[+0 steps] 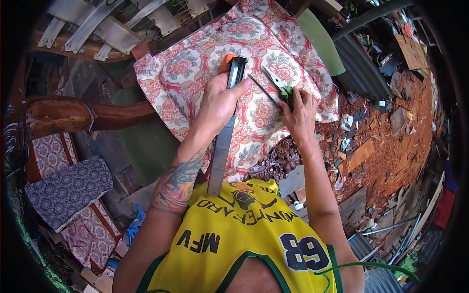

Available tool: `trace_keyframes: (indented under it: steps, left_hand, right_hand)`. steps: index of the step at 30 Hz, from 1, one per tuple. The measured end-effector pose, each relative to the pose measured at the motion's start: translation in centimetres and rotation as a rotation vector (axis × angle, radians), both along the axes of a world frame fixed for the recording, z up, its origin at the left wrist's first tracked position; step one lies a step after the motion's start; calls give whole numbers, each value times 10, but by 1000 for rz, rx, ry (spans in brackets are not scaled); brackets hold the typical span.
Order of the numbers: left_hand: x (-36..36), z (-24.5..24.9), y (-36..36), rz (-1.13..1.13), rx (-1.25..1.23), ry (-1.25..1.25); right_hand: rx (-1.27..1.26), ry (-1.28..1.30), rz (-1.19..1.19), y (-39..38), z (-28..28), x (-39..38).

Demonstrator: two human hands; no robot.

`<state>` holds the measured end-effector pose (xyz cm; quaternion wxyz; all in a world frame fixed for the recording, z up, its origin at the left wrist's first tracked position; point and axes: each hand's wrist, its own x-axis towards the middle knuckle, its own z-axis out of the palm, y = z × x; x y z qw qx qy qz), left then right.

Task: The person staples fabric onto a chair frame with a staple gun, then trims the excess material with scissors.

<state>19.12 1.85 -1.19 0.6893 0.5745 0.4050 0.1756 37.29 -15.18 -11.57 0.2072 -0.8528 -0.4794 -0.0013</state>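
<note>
My left hand (218,100) is wrapped round an orange-and-black tool (236,72), its thumb pressed along the side. From that tool a long dark grey bar (223,146) runs back to my yellow shirt. Fingers bent, my right hand (301,113) closes round the green-and-black handles of pliers (273,78), whose metal jaws point away from me. Beside the pliers, a thin dark rod (264,90) slants to my right thumb, its near end partly hidden. Under both hands spreads a floral-patterned cushioned seat (178,68) with red, cream and grey flowers.
Left of the seat is a curved brown wooden armrest (122,115); above it, a wooden frame with grey straps (115,34). Folded patterned fabric (71,193) lies lower left. Carved dark wood (276,158) sits near my shirt. Scraps and boards (359,156) cover reddish ground at right.
</note>
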Motion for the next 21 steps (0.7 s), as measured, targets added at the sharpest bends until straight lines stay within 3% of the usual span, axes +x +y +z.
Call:
trace_keyframes:
  steps: [10,21]
  left_hand:
    - [-4,1,-5,42,-31,-88]
    - [-20,-10,-5,15,-112,-140]
  right_hand:
    - [174,-122,42,-15,5,-18]
    - [111,-108,32,-34,-2,-24]
